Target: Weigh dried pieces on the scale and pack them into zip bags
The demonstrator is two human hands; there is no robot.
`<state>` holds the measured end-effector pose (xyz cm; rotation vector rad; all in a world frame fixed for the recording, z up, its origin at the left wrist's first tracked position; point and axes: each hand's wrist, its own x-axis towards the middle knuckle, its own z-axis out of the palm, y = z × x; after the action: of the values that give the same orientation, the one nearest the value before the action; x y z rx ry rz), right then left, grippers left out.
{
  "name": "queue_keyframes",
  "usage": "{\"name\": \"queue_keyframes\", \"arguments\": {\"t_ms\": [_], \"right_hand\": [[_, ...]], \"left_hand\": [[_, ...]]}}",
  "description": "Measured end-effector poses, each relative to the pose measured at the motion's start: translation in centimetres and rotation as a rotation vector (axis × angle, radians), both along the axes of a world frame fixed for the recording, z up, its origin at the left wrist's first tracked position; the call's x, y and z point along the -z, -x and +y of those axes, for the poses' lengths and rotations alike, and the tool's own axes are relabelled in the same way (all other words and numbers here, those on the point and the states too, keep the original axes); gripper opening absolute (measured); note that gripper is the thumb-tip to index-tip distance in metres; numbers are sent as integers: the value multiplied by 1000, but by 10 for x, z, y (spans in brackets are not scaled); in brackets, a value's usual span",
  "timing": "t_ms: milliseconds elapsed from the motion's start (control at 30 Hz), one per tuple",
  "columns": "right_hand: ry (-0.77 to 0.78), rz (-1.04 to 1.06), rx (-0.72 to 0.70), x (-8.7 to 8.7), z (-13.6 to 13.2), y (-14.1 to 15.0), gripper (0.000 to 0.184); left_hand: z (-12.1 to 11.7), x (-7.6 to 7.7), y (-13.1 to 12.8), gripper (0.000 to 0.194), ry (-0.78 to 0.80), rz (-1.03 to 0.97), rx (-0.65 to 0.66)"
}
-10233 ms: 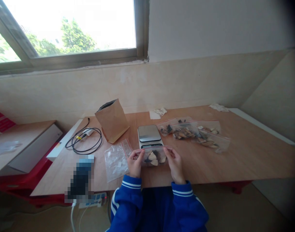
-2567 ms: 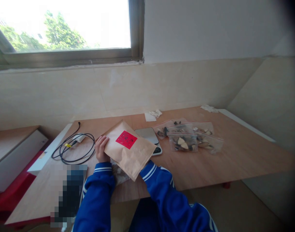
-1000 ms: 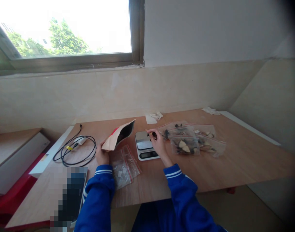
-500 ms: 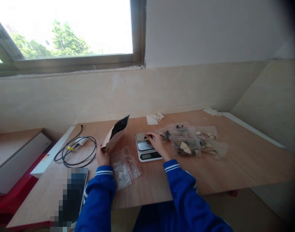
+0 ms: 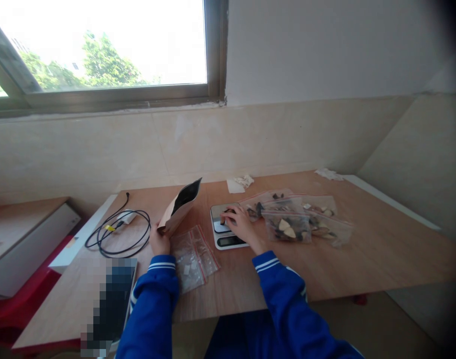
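My left hand (image 5: 160,243) is closed on a brown kraft pouch (image 5: 178,213), which is tilted with its dark-lined mouth gaping up and to the right. My right hand (image 5: 241,224) is over the plate of a small digital kitchen scale (image 5: 217,230), fingers bent around small dark and pale dried pieces (image 5: 225,216). The hand partly hides these pieces and the right side of the scale. Between my forearms lie clear zip bags (image 5: 189,264) with red seals, looking flat.
Several zip bags (image 5: 288,227) of dark and pale dried pieces lie right of the scale. A coiled black cable (image 5: 101,249) with a white adapter (image 5: 126,217) is at the left, above a dark tablet-like device (image 5: 117,294). Crumpled paper (image 5: 244,181) lies near the wall.
My right hand has shifted slightly, its fingers now lower and more spread over the pieces on the scale. My left hand and the pouch have barely moved.
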<state>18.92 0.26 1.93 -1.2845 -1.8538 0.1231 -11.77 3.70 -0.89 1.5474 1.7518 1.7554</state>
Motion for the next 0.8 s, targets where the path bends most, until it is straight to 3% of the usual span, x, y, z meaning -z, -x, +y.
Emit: {"name": "queue_keyframes", "arguments": {"t_ms": [200,500,600,700,800], "right_hand": [[-3,-5,27,2,1,-5,31],[-5,-17,54,0,2,-13,31],[-63,111,67,-15,-10,-10,31],[-182,295,80,-45,-35,4,30],[-263,331,-25,-76,-68,27,23]], "left_hand": [[-1,-1,-1,37,89,62,-26],[5,6,4,36,30,75,-27],[4,6,4,33,-27,72,-23],[-2,1,0,35,-120,86,17],[-10,-8,-6,34,-249,111,26]]}}
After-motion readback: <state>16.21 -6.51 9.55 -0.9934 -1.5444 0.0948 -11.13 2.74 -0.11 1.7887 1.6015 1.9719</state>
